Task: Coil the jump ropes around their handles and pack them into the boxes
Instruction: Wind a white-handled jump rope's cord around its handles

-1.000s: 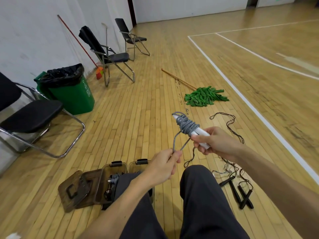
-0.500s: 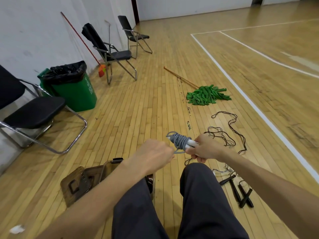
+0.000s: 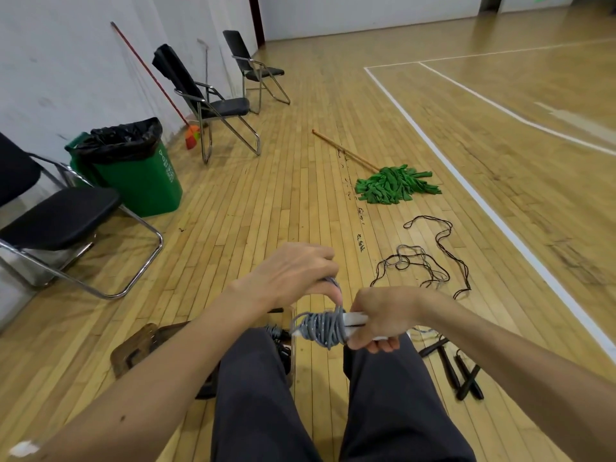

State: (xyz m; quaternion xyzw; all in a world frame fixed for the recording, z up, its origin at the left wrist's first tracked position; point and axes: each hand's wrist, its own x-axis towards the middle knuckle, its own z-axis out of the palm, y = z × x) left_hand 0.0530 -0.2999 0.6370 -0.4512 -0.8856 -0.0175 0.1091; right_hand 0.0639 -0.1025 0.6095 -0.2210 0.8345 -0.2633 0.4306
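Lowered since a second ago, the grey jump rope (image 3: pixel 321 328) hangs coiled round its white handles, just right of the brown box (image 3: pixel 141 346). The right hand (image 3: pixel 383 320) grips the handles' bare end. The left hand (image 3: pixel 293 275), fingers curled, pinches the rope's tail above the coil. Loose black ropes (image 3: pixel 428 261) lie farther right of the box.

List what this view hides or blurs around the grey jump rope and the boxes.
The boxes: head view, behind left forearm and leg; contents unclear.
Free end of grey rope: head view, under left hand.
Most of the white handles: head view, inside right hand.
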